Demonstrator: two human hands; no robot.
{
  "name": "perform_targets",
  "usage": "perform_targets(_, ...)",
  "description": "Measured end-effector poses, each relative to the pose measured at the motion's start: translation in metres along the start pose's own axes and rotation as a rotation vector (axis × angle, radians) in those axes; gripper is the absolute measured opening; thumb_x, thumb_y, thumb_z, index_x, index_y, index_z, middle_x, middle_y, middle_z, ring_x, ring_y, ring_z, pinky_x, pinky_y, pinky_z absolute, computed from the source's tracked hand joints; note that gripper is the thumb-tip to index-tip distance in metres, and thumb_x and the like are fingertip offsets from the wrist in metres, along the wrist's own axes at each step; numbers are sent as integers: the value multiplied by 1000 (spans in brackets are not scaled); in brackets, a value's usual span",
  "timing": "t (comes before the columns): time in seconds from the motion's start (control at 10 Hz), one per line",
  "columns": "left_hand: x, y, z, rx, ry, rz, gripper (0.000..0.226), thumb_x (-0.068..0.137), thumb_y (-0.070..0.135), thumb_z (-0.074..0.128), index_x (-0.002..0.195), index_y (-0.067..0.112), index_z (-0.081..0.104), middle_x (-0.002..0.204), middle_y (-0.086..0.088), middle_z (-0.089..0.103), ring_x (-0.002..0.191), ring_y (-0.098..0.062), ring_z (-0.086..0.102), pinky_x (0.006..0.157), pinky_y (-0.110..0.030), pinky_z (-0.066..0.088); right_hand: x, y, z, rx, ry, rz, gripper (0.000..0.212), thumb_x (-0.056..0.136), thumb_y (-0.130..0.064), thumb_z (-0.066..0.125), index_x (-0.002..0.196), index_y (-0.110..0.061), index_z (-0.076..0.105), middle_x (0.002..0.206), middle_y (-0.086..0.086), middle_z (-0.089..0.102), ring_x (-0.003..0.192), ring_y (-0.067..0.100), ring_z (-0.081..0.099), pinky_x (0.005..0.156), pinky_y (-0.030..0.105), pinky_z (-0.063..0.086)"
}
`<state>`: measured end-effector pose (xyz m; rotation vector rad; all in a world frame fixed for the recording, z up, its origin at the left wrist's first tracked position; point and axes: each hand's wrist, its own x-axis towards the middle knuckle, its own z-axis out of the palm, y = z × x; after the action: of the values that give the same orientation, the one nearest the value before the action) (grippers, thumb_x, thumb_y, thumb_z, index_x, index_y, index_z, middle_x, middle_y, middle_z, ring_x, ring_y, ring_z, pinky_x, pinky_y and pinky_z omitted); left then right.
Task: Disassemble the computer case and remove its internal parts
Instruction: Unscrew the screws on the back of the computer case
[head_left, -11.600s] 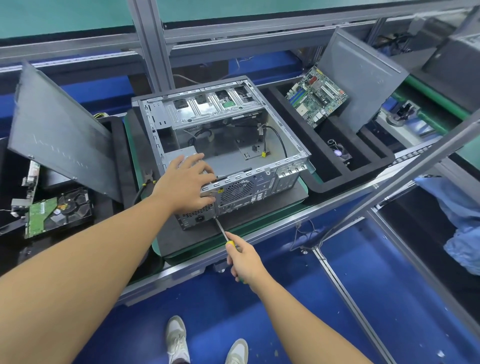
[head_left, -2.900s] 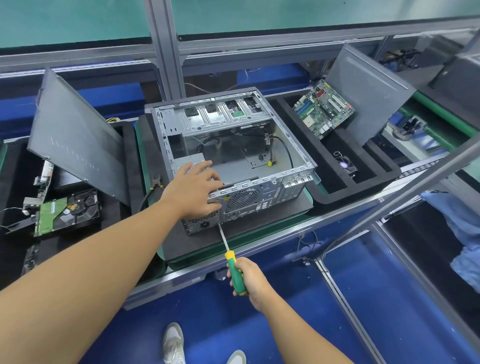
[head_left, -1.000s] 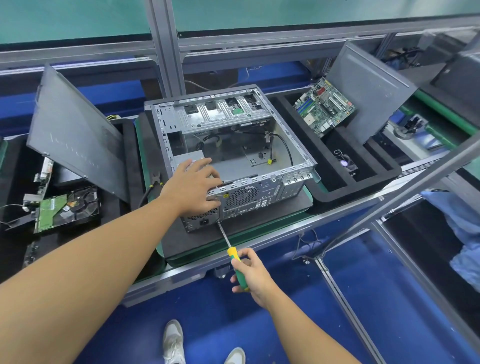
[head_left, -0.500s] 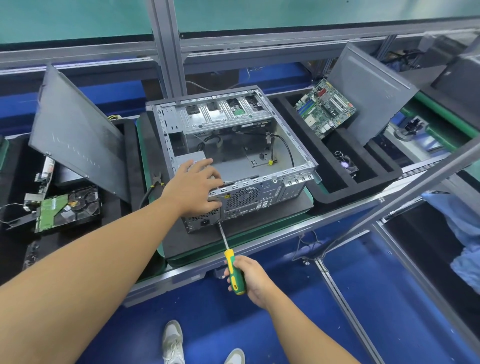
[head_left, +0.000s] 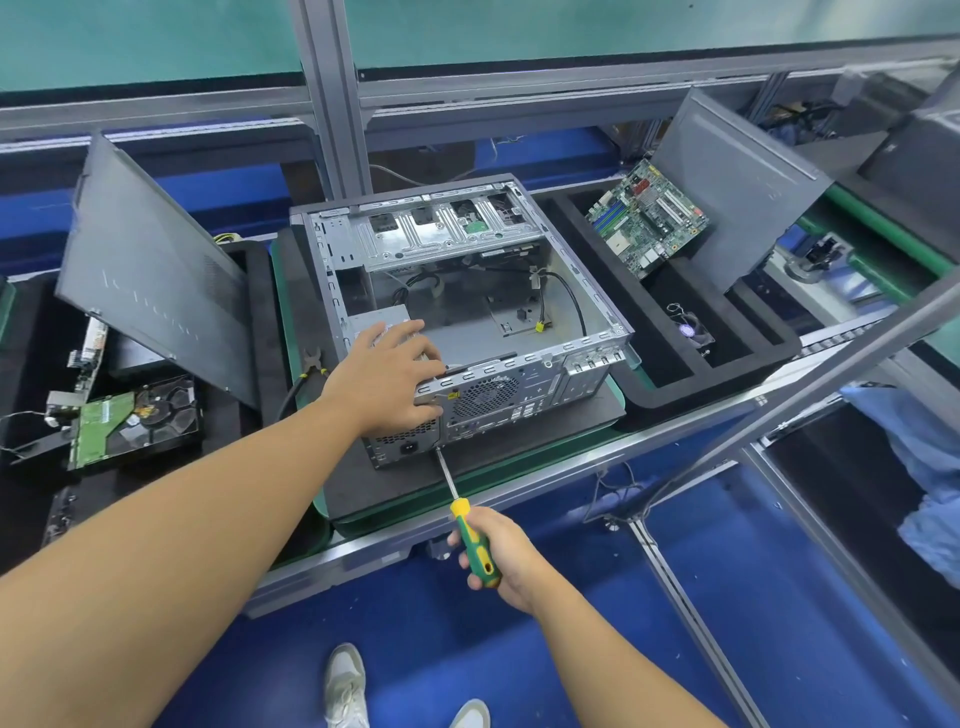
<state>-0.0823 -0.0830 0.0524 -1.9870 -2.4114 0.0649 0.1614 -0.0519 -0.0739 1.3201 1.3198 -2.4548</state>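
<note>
An open metal computer case (head_left: 592, 332) lies on its side on a dark mat, its rear panel facing me. My left hand (head_left: 387, 376) rests flat on the power supply (head_left: 382, 317) at the case's near left corner, fingers spread over the top edge. My right hand (head_left: 501, 553) grips the green and yellow handle of a screwdriver (head_left: 470, 530). Its shaft points up and away, and the tip touches the rear panel beside the power supply socket. Loose cables lie inside the case.
A motherboard (head_left: 647, 218) and a grey side panel (head_left: 737, 187) lean in the black foam tray (head_left: 727, 374) on the right, with a small fan (head_left: 693, 332). On the left stand another panel (head_left: 150, 270), a hard drive (head_left: 132, 421) and pliers (head_left: 311, 364). A slanted metal bar (head_left: 810, 374) crosses at right.
My right hand has turned the screwdriver handle slightly while its tip stays at the rear panel. My left hand has stayed on the power supply.
</note>
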Motion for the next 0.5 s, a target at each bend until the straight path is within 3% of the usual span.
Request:
perform_targets(0.1, 0, 0, 0, -1, 3, 2, 55, 89, 70, 45, 133, 38, 55, 141, 16, 44, 150, -18, 12, 121, -49, 10, 1, -3, 3, 5, -26, 59, 36, 102, -21, 37, 120, -4, 63, 89, 13, 73, 61, 18, 54, 47, 28, 41)
perform_targets(0.2, 0, 0, 1, -7, 3, 2, 55, 89, 70, 45, 133, 38, 55, 140, 16, 45, 150, -18, 12, 121, -49, 10, 0, -2, 4, -25, -32, 39, 36, 103, -17, 33, 122, -5, 62, 86, 12, 71, 65, 19, 56, 51, 30, 46)
perform_targets(0.4, 0, 0, 0, 0, -1, 2, 55, 89, 70, 45, 133, 38, 55, 141, 16, 44, 150, -18, 12, 121, -49, 10, -2, 7, -3, -45, -44, -83, 23, 102, -13, 50, 123, -11, 58, 87, 9, 67, 76, 26, 66, 56, 32, 48)
perform_targets(0.5, 0, 1, 0, 1, -4, 0, 55, 89, 70, 45, 133, 38, 55, 141, 16, 44, 150, -18, 12, 121, -49, 10, -2, 10, -4, -68, -25, -108, 19, 99, -17, 58, 117, -20, 59, 86, 6, 64, 73, 26, 65, 57, 31, 45)
